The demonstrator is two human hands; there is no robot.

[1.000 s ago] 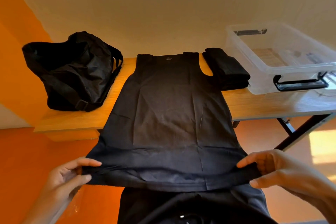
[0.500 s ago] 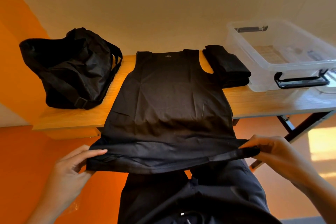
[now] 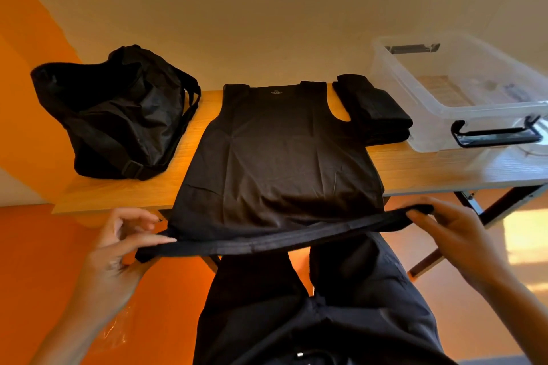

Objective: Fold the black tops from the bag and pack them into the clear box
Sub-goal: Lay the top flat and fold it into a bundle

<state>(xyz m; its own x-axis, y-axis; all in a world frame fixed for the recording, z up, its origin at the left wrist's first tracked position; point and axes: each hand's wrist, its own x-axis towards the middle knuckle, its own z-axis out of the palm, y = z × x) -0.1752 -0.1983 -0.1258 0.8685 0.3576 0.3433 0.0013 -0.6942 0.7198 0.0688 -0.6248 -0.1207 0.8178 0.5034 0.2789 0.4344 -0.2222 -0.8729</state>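
Note:
A black sleeveless top (image 3: 278,157) lies flat on the wooden table (image 3: 430,166), neck at the far edge, its hem lifted off the near edge. My left hand (image 3: 118,246) pinches the hem's left corner and my right hand (image 3: 444,231) pinches the right corner, so the hem is stretched taut between them. A folded black top (image 3: 373,109) lies to the right of the spread one. The black bag (image 3: 115,115) sits on the table's left end. The clear box (image 3: 462,92) stands open at the right.
The box has black clip handles and holds some pale items on its bottom. A wall runs right behind the table. Black folding legs (image 3: 486,213) show under the table's right side. My dark trousers fill the lower middle.
Both hands have raised the hem from below the table edge up to about table height and forward. The camera view has tilted slightly.

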